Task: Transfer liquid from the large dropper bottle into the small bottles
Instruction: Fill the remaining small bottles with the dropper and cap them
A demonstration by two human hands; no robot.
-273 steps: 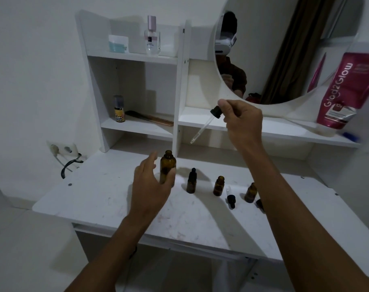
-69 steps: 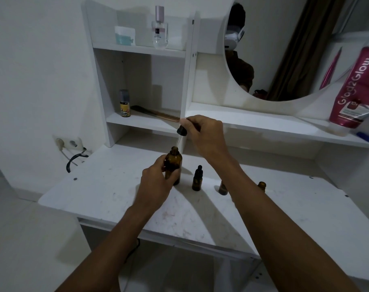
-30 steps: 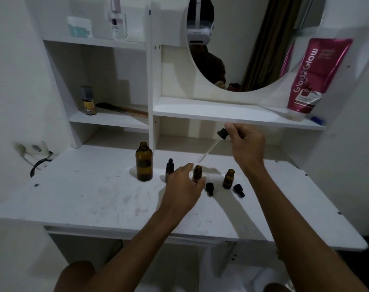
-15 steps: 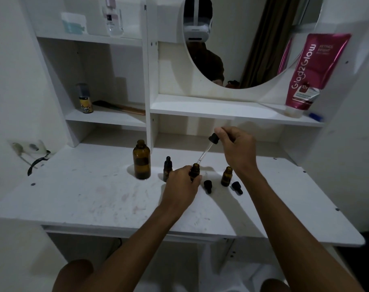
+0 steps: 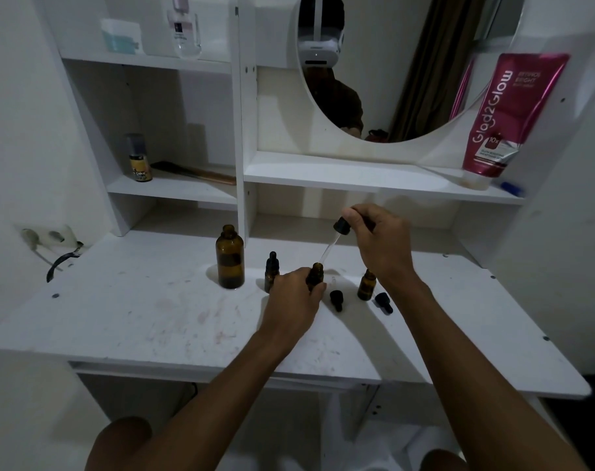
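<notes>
- left hand (image 5: 294,295): fingers wrapped round an uncapped small bottle (image 5: 316,276), which stands upright on the table (image 5: 119,317).
- right hand (image 5: 381,241): above and to the right of it, pinching the black bulb of the dropper (image 5: 341,227), other fingers curled.
- dropper's glass pipette slants down-left, tip right at the held bottle's mouth. Can't tell if it's inside.
- large bottle (image 5: 230,258): amber, no cap, upright on the table, left of the small ones, apart from both hands.
- capped small bottle (image 5: 272,268): between the large bottle and the left hand, just beside the knuckles.
- third small bottle (image 5: 366,286): open, upright, right of the held one, below the right wrist.
- two loose dropper caps (image 5: 336,299) lie on the table: one between the held and third bottles, the other just right of the third.
- liquid levels: can't tell, glass too dark.
- shelf (image 5: 357,176) behind: pink tube (image 5: 507,113) at its right end, mirror (image 5: 408,62) above it. A spray can (image 5: 139,158) sits in the left compartment.
</notes>
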